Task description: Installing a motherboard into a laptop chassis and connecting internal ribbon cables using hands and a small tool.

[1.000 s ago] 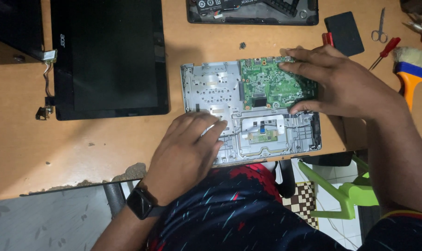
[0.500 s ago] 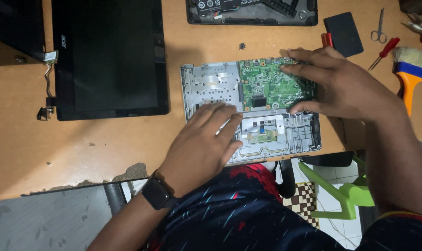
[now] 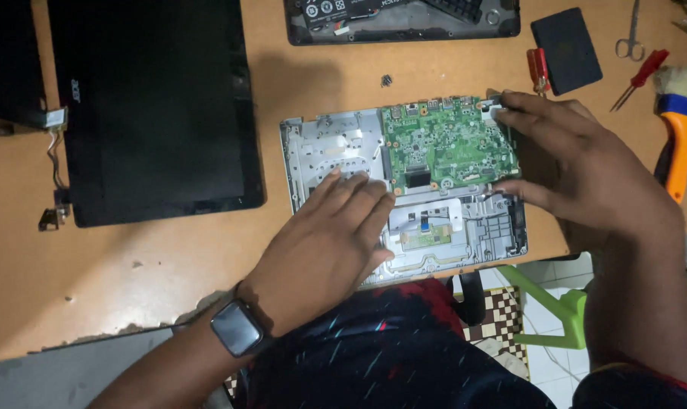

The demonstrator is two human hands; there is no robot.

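- Far left of both hands lay a detached black laptop screen panel [image 3: 158, 106], with a loose hinge and thin cable [image 3: 54, 163] trailing off its left edge onto the table [image 3: 131, 257].
- The left hand [image 3: 324, 246] lay flat and open, fingers [image 3: 351, 193] spread over the grey metal of the opened laptop base [image 3: 328, 148], gripping nothing; a dark smartwatch [image 3: 237, 327] sat on that wrist.
- Just right of those fingertips, the green circuit board [image 3: 446, 144] sat in the upper right part of the base, above the touchpad area [image 3: 427, 227].
- The right hand [image 3: 586, 170] pinched the board's right edge, upper fingers [image 3: 521, 106] at its top corner and thumb at its lower corner.
- Risk, as I judged it: if a ribbon or screw was attached, pulling at that edge could have flexed the board or torn a connector; the base overhung the table's near edge and could have slipped.
- A tiny loose screw [image 3: 387, 79] above the board could easily have been knocked away.
- Right of the right hand: a red-handled screwdriver [image 3: 643, 76], scissors [image 3: 630, 42], an orange-handled brush [image 3: 680, 129] and a flat black square [image 3: 567, 49].
- The table was plain worn brown board, chipped at its near edge; a green plastic chair [image 3: 563, 310] and checkered floor showed below.
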